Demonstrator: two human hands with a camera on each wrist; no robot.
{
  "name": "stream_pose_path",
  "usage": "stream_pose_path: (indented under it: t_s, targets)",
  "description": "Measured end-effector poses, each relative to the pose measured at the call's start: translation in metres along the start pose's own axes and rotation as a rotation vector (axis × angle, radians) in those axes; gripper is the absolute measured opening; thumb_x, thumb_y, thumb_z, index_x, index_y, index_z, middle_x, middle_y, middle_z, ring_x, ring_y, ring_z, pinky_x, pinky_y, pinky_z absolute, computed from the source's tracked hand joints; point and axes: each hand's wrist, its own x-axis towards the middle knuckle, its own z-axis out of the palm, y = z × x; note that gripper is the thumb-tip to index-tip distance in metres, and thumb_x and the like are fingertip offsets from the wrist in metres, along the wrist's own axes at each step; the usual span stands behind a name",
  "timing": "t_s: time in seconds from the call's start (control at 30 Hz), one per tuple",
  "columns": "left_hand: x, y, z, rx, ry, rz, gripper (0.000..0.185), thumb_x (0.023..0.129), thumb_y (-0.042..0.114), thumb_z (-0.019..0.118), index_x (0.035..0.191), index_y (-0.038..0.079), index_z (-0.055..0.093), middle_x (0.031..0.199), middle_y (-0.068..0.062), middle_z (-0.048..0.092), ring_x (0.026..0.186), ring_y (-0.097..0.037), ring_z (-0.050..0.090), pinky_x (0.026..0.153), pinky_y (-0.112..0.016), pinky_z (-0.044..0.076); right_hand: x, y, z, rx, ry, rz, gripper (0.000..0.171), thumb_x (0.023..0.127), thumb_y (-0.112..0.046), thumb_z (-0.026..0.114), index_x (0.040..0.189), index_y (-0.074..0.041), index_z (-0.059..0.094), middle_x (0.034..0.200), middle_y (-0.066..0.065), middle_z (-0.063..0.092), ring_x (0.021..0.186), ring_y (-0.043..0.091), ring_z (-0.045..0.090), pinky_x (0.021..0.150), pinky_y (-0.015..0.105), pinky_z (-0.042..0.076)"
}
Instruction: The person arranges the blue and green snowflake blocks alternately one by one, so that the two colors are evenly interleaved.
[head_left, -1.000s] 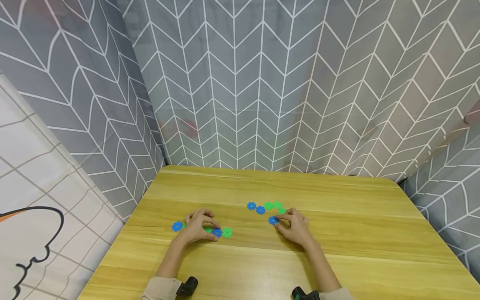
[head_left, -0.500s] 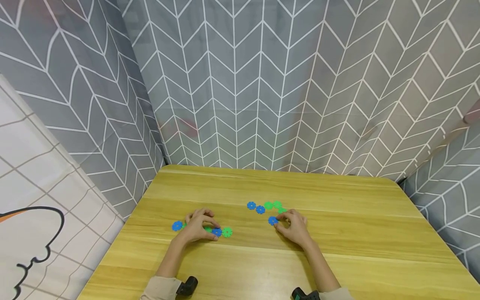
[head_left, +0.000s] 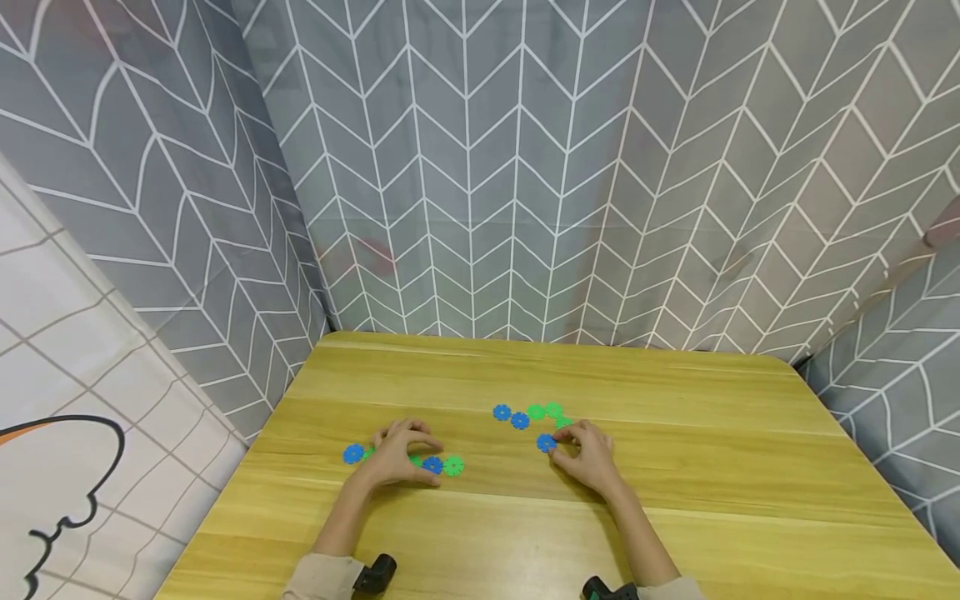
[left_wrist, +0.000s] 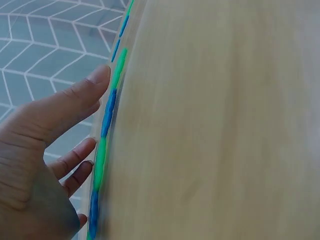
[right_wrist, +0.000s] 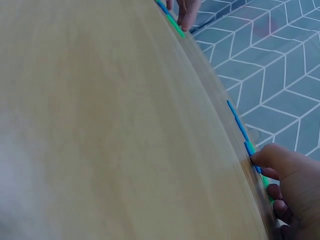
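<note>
Two hands low on a wooden bench [head_left: 675,433], both near the front edge, left of centre. Left hand [head_left: 397,454] rests over a row of flat gear discs running left-right: blue disc [head_left: 353,454] at the left end, blue disc [head_left: 432,465] and green disc [head_left: 453,466] at the right end, one more green partly hidden under the palm. Fingers curled loosely down onto the row, thumb tip at the right blue one; whether it really pinches a disc I cannot tell, looks more like resting contact. Left wrist view shows the row edge-on, fingers [left_wrist: 75,100] straight-ish beside it. Right hand [head_left: 588,454] sits with its fingertips bunched at a lone blue disc [head_left: 546,442], which lies just left of the fingers, touching them; grip reads as a pinch on its rim, the right wrist view shows a fingertip [right_wrist: 265,157] on the blue edge. Behind that, toward the far edge, a short arc of discs: blue [head_left: 502,412], blue [head_left: 521,421], green [head_left: 536,412], green [head_left: 554,409]. Lone blue lies between arc and right hand, nearer the right hand by far. Row axis parallel to front edge. Open bench to the right and back; curtain [head_left: 487,167] close round the far and side edges
</note>
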Motion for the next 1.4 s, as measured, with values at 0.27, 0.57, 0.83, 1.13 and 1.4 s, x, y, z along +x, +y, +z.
stream_pose_path:
  t_s: [0.27,0.57,0.83,1.13,1.4]
  targets:
    - [0.008,0.009,0.01,0.046,-0.016,0.024,0.045,0.059,0.031,0.089,0.099,0.016,0.074,0.116,-0.008,0.052,0.115,-0.036,0.037,0.096,-0.064,0.01,-0.001,-0.001,0.0,0.017,0.012,0.001,0.017,0.073,-0.015,0.076,0.087,-0.008,0.07,0.09,0.004,0.061,0.086,0.024,0.052,0.085,0.048,0.025]
    - [0.01,0.009,0.013,0.045,-0.006,0.033,0.03,0.061,0.027,0.088,0.088,0.02,0.075,0.117,-0.009,0.053,0.115,-0.034,0.037,0.096,-0.063,0.008,-0.002,-0.002,-0.001,0.033,0.032,-0.017,0.016,0.074,-0.014,0.075,0.087,-0.007,0.07,0.089,0.004,0.061,0.084,0.023,0.052,0.084,0.047,0.025]
    - [0.01,0.007,0.013,0.036,-0.006,0.036,0.026,0.063,0.026,0.087,0.085,0.021,0.075,0.118,-0.009,0.053,0.116,-0.035,0.037,0.096,-0.063,0.007,-0.002,-0.001,0.0,0.024,0.032,-0.013,0.016,0.074,-0.016,0.076,0.087,-0.007,0.07,0.088,0.003,0.061,0.084,0.023,0.052,0.083,0.046,0.026]
    - [0.009,0.007,0.013,0.019,-0.009,0.036,0.024,0.064,0.026,0.086,0.085,0.02,0.075,0.118,-0.009,0.053,0.117,-0.035,0.036,0.096,-0.062,0.007,-0.002,0.001,0.001,0.027,0.046,-0.016,0.016,0.075,-0.015,0.076,0.086,-0.005,0.07,0.087,0.004,0.062,0.084,0.025,0.054,0.082,0.046,0.026]
    - [0.009,0.006,0.013,0.016,-0.007,0.03,0.024,0.063,0.027,0.086,0.084,0.021,0.075,0.117,-0.008,0.053,0.117,-0.035,0.037,0.097,-0.062,0.007,-0.002,0.002,0.003,0.03,0.078,-0.03,0.016,0.074,-0.014,0.078,0.083,-0.004,0.069,0.085,0.005,0.063,0.083,0.026,0.057,0.083,0.048,0.028]
